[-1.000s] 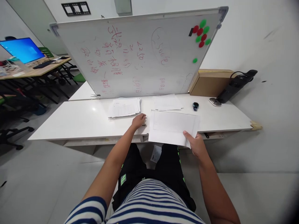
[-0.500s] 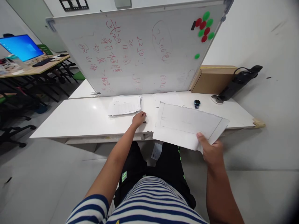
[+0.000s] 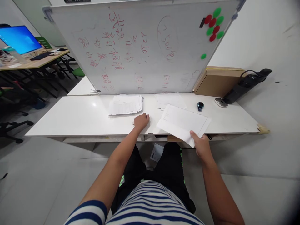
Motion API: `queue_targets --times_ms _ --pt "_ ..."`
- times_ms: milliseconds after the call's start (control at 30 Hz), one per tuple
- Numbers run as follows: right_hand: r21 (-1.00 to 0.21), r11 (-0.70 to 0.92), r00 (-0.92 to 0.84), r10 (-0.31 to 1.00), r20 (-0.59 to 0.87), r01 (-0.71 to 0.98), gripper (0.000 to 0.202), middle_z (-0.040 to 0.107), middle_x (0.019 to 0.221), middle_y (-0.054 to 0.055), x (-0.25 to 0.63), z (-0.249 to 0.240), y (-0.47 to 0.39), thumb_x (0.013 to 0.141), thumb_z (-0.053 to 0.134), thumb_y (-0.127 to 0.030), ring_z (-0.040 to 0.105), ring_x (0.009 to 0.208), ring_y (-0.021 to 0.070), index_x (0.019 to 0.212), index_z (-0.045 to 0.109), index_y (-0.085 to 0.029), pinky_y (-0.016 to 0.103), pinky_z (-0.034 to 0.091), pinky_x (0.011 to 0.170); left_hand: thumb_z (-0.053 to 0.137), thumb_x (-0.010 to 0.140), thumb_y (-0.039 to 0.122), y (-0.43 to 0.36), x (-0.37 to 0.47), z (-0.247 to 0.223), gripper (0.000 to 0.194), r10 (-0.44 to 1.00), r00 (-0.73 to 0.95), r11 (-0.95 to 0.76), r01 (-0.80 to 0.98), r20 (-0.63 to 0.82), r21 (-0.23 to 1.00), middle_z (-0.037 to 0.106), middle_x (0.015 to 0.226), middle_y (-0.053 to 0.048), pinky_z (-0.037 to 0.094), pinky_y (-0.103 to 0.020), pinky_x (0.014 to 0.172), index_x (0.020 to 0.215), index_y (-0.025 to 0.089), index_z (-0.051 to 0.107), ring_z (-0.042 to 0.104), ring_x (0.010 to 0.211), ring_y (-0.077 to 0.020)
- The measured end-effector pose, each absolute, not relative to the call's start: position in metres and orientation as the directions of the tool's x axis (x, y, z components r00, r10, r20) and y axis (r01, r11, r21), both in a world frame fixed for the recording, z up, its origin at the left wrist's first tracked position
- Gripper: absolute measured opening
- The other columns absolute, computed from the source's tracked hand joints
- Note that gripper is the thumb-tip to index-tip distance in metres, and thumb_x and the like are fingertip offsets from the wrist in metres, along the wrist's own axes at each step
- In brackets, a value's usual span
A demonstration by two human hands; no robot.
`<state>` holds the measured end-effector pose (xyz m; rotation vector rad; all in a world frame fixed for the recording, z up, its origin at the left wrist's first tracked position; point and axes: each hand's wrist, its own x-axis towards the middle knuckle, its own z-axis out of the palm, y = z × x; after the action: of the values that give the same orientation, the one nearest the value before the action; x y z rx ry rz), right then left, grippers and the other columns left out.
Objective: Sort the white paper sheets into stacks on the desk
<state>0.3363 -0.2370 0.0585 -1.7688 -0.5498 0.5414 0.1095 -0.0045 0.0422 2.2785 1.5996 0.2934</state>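
My right hand (image 3: 202, 147) pinches the lower right corner of a white paper sheet (image 3: 184, 122), which is tilted above the front of the white desk (image 3: 77, 120). My left hand (image 3: 141, 122) is closed and rests on the desk near its front edge. A small bit of something shows at its left side; what it holds I cannot make out. Behind my left hand lies a stack of printed papers (image 3: 126, 105). More loose papers (image 3: 170, 100) lie flat behind the held sheet.
A whiteboard (image 3: 150, 47) with red writing and magnets stands along the desk's back. On the right are a watch (image 3: 200, 106), a mouse (image 3: 221, 102), a black bottle (image 3: 246, 87) and a cardboard box (image 3: 217, 82). A monitor (image 3: 20, 43) stands far left.
The held sheet has moved left and lower over the desk with my right hand, uncovering more of the loose papers behind. My left hand has shifted slightly, and the view has moved a little.
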Motion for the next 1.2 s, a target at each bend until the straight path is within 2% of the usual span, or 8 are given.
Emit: queue_targets --times_ms 233,367,467,533,600,700,867,1200 --pt "-0.937 -0.213 0.795 0.599 0.099 0.277 0.042 0.069 0.101 0.011 0.393 0.045 -0.112 0.079 0.055 -0.039 0.063 0.094 0.0232 0.108 0.064 -0.011 0.037 0.049 0.086 0.027 0.095 0.041 -0.005 0.114 0.048 0.038 0.932 0.35 -0.308 0.901 -0.093 0.306 0.067 0.09 -0.011 0.042 -0.035 0.075 0.104 0.018 0.054 0.063 0.087 -0.0267" --pt "-0.804 -0.422 0.732 0.681 0.024 0.419 0.035 0.067 0.095 0.012 0.413 0.053 -0.029 0.082 0.048 -0.033 0.062 0.091 0.0253 0.104 0.066 -0.012 0.04 0.047 0.087 0.025 0.095 0.04 -0.006 0.115 0.048 0.037 0.93 0.351 -0.311 0.909 -0.107 0.28 0.068 0.09 -0.011 0.043 -0.035 0.073 0.106 0.018 0.053 0.064 0.085 -0.0261" --pt "-0.699 -0.53 0.732 0.681 -0.013 0.48 0.041 0.063 0.108 0.016 0.418 0.056 0.011 0.079 0.055 -0.037 0.055 0.108 0.0331 0.113 0.062 -0.014 0.055 0.034 0.099 0.025 0.095 0.039 -0.005 0.115 0.047 0.037 0.928 0.35 -0.307 0.912 -0.124 0.273 0.068 0.09 -0.011 0.043 -0.036 0.074 0.108 0.017 0.052 0.064 0.086 -0.0262" --pt "-0.617 -0.588 0.769 0.638 0.043 0.523 0.067 0.052 0.129 0.02 0.415 0.053 0.023 0.074 0.061 -0.043 0.04 0.125 0.0386 0.133 0.045 -0.016 0.065 0.02 0.102 0.027 0.094 0.041 -0.004 0.114 0.046 0.037 0.926 0.354 -0.309 0.911 -0.131 0.273 0.068 0.09 -0.011 0.043 -0.035 0.073 0.108 0.017 0.052 0.064 0.085 -0.0264" --pt "-0.545 -0.603 0.783 0.596 0.178 0.583 0.092 0.029 0.146 0.023 0.407 0.046 0.021 0.074 0.06 -0.049 0.02 0.136 0.0398 0.147 0.016 -0.016 0.067 0.012 0.103 0.028 0.094 0.042 -0.004 0.114 0.045 0.038 0.924 0.359 -0.312 0.908 -0.134 0.279 0.068 0.09 -0.01 0.043 -0.035 0.072 0.108 0.018 0.053 0.064 0.084 -0.0266" --pt "-0.43 -0.533 0.678 0.651 0.341 0.729 0.091 0.003 0.155 0.023 0.385 0.029 -0.006 0.082 0.049 -0.051 0.0 0.141 0.038 0.149 -0.001 -0.014 0.064 0.007 0.105 0.028 0.093 0.042 -0.003 0.113 0.044 0.039 0.918 0.369 -0.316 0.902 -0.144 0.293 0.068 0.091 -0.011 0.044 -0.036 0.073 0.11 0.017 0.053 0.064 0.085 -0.027" --pt "-0.265 -0.489 0.532 0.838 0.121 0.831 0.08 -0.004 0.156 0.019 0.344 0.0 -0.057 0.085 0.035 -0.055 -0.009 0.141 0.0391 0.15 0.005 -0.017 0.068 0.005 0.103 0.028 0.094 0.041 -0.003 0.113 0.045 0.039 0.919 0.363 -0.308 0.904 -0.153 0.296 0.068 0.097 -0.012 0.043 -0.036 0.077 0.113 0.016 0.052 0.064 0.09 -0.0272" --pt "-0.236 -0.543 0.564 0.825 0.025 0.806 0.081 -0.004 0.157 0.017 0.333 -0.005 -0.058 0.086 0.015 -0.064 -0.009 0.142 0.0351 0.15 0.002 -0.017 0.064 0.001 0.107 0.027 0.094 0.037 -0.003 0.112 0.044 0.037 0.915 0.382 -0.323 0.888 -0.133 0.326 0.067 0.099 -0.013 0.043 -0.037 0.078 0.113 0.017 0.052 0.063 0.091 -0.0271"
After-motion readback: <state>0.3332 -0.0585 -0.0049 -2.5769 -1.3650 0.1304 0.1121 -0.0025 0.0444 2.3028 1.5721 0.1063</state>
